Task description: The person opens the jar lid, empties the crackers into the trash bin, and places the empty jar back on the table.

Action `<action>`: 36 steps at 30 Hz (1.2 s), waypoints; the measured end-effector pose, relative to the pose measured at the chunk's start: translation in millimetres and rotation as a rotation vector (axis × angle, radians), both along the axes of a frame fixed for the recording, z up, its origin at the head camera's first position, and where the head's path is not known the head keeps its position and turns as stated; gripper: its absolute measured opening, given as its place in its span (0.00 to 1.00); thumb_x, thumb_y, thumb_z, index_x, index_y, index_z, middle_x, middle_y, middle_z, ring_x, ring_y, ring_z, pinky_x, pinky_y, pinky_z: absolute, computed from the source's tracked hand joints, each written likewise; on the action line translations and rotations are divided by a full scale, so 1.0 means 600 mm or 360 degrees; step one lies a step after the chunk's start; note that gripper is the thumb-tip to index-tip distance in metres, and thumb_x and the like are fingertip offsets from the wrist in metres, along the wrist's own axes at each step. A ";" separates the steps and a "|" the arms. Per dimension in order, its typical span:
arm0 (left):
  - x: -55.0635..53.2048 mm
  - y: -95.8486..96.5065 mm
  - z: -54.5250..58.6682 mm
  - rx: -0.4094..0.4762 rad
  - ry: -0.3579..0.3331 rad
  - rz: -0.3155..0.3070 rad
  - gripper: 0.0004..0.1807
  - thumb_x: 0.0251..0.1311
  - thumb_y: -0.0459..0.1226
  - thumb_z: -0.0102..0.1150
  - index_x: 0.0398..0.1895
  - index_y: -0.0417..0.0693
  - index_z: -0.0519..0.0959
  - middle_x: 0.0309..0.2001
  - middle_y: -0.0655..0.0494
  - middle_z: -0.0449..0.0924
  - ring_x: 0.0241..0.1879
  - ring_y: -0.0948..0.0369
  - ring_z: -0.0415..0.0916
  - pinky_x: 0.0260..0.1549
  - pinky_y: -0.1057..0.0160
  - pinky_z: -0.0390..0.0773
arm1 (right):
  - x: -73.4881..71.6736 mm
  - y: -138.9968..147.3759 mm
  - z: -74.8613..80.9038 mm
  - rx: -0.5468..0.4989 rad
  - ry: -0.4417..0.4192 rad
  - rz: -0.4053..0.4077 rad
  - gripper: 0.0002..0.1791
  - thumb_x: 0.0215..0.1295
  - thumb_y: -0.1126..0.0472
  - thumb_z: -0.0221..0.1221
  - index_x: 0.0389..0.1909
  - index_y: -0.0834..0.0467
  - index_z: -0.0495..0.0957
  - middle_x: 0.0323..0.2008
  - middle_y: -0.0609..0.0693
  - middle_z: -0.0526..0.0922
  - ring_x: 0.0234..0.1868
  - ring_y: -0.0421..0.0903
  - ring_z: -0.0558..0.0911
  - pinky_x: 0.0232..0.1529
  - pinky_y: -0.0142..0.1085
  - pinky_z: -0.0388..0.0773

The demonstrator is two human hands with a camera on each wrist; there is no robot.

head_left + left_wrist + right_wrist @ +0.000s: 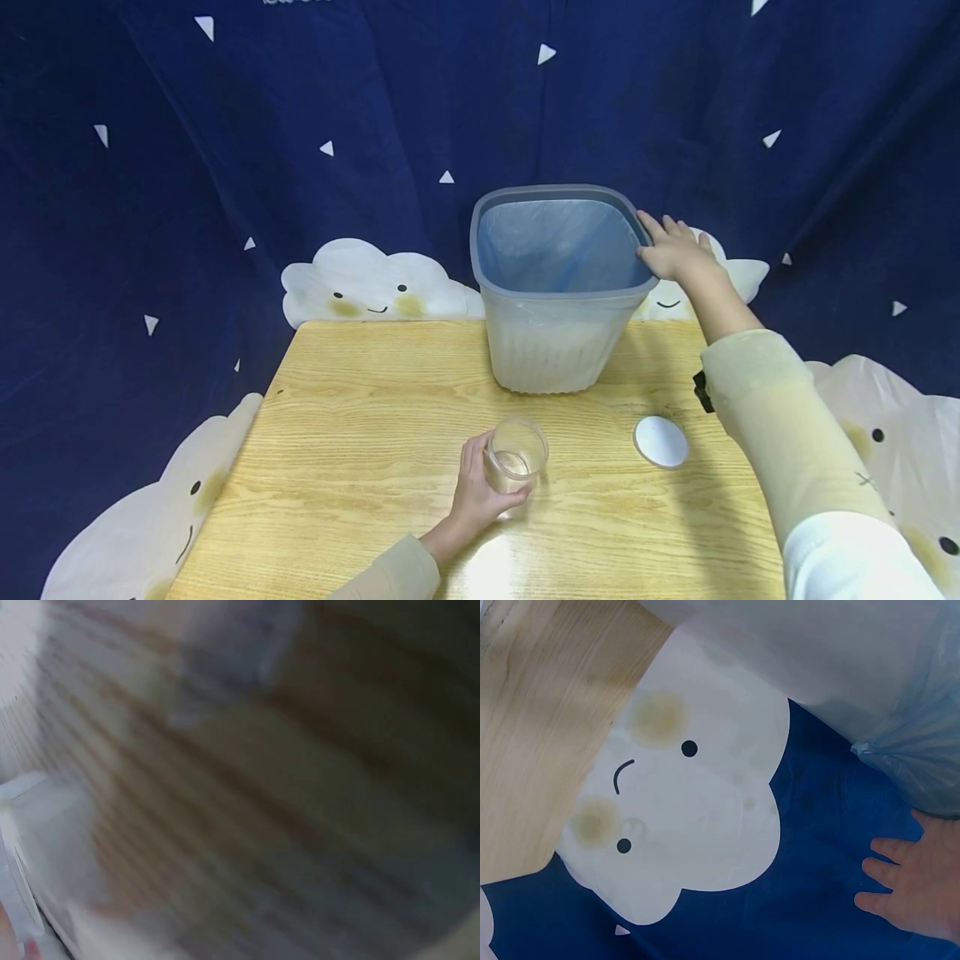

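On the wooden table my left hand [480,492] grips a clear cup [517,450], fingers on its far left side and thumb along its near side. The cup's mouth faces up. At the back of the table stands a tall whitish bin [555,342] with a grey-blue rim and a thin blue bag [558,242] lining it. My right hand [678,250] lies at the right side of the rim with fingers spread; in the right wrist view the fingers [889,874] stretch out beside gathered blue bag film [922,761]. The left wrist view is too blurred to read.
A white round disc [661,442] lies flat on the table [375,400], right of the cup and in front of the bin. Behind and around the table hangs dark blue cloth [375,100] with white triangles and smiling clouds [375,279].
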State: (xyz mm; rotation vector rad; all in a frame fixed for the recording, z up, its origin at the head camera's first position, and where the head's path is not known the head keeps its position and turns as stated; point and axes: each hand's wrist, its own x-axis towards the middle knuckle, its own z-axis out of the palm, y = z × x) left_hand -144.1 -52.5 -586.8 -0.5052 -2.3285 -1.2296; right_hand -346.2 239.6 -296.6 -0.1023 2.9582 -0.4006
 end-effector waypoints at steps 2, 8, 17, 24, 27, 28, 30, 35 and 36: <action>0.001 0.000 -0.001 0.0023 -0.0024 -0.0009 0.51 0.26 0.46 0.76 0.57 0.36 0.61 0.49 0.43 0.68 0.49 0.54 0.65 0.47 0.55 0.75 | 0.000 -0.001 0.000 0.0001 0.0002 -0.0002 0.35 0.70 0.50 0.34 0.71 0.52 0.30 0.68 0.69 0.33 0.68 0.66 0.34 0.63 0.63 0.28; 0.003 -0.003 -0.003 0.0058 -0.0108 -0.0034 0.51 0.28 0.44 0.76 0.58 0.36 0.59 0.51 0.44 0.65 0.48 0.52 0.65 0.45 0.57 0.76 | 0.001 0.001 0.001 -0.0001 -0.0002 -0.0001 0.35 0.70 0.50 0.34 0.71 0.52 0.30 0.68 0.69 0.33 0.68 0.67 0.35 0.63 0.63 0.27; 0.007 -0.007 -0.001 0.0160 -0.0347 -0.0058 0.50 0.30 0.42 0.76 0.59 0.42 0.57 0.52 0.46 0.63 0.53 0.53 0.64 0.50 0.49 0.74 | 0.002 0.003 0.003 -0.0006 -0.0008 0.0002 0.35 0.70 0.50 0.34 0.71 0.52 0.29 0.68 0.69 0.32 0.67 0.67 0.33 0.63 0.63 0.27; 0.005 -0.012 0.000 0.0162 -0.0450 -0.0081 0.51 0.32 0.44 0.75 0.60 0.40 0.55 0.53 0.47 0.61 0.54 0.51 0.63 0.53 0.47 0.71 | -0.001 0.004 0.002 0.0002 -0.0002 0.0003 0.35 0.70 0.50 0.34 0.71 0.52 0.29 0.68 0.69 0.32 0.67 0.66 0.33 0.63 0.63 0.27; 0.005 -0.014 0.001 0.0152 -0.0458 -0.0087 0.51 0.33 0.45 0.75 0.60 0.40 0.55 0.53 0.48 0.61 0.54 0.51 0.63 0.53 0.47 0.71 | -0.001 0.004 0.001 0.0005 -0.0006 0.0005 0.35 0.70 0.50 0.33 0.71 0.52 0.29 0.68 0.69 0.32 0.67 0.66 0.33 0.63 0.63 0.27; 0.005 -0.014 0.002 0.0150 -0.0460 -0.0091 0.51 0.33 0.46 0.75 0.60 0.40 0.55 0.53 0.48 0.61 0.54 0.50 0.63 0.53 0.46 0.71 | -0.002 0.004 0.001 0.0006 -0.0007 0.0007 0.35 0.70 0.50 0.34 0.71 0.52 0.29 0.68 0.69 0.32 0.67 0.66 0.33 0.63 0.63 0.27; 0.006 -0.016 0.002 0.0145 -0.0463 -0.0100 0.51 0.33 0.47 0.75 0.59 0.40 0.55 0.53 0.48 0.61 0.54 0.50 0.63 0.53 0.46 0.71 | -0.001 0.003 0.002 0.0005 -0.0010 0.0010 0.35 0.70 0.50 0.34 0.71 0.52 0.28 0.68 0.69 0.32 0.67 0.67 0.33 0.63 0.63 0.28; 0.005 -0.019 0.001 0.0156 -0.0512 -0.0120 0.51 0.33 0.48 0.75 0.60 0.42 0.54 0.54 0.50 0.60 0.56 0.50 0.61 0.54 0.45 0.69 | -0.001 0.002 0.002 0.0010 -0.0009 0.0001 0.35 0.70 0.49 0.34 0.71 0.51 0.28 0.68 0.69 0.32 0.67 0.66 0.32 0.63 0.63 0.27; 0.005 -0.019 0.002 0.0160 -0.0529 -0.0122 0.52 0.33 0.48 0.75 0.60 0.43 0.54 0.55 0.50 0.60 0.57 0.50 0.61 0.55 0.45 0.68 | -0.001 0.002 0.002 0.0013 -0.0006 -0.0001 0.35 0.70 0.50 0.34 0.71 0.51 0.28 0.68 0.69 0.32 0.67 0.66 0.32 0.63 0.63 0.27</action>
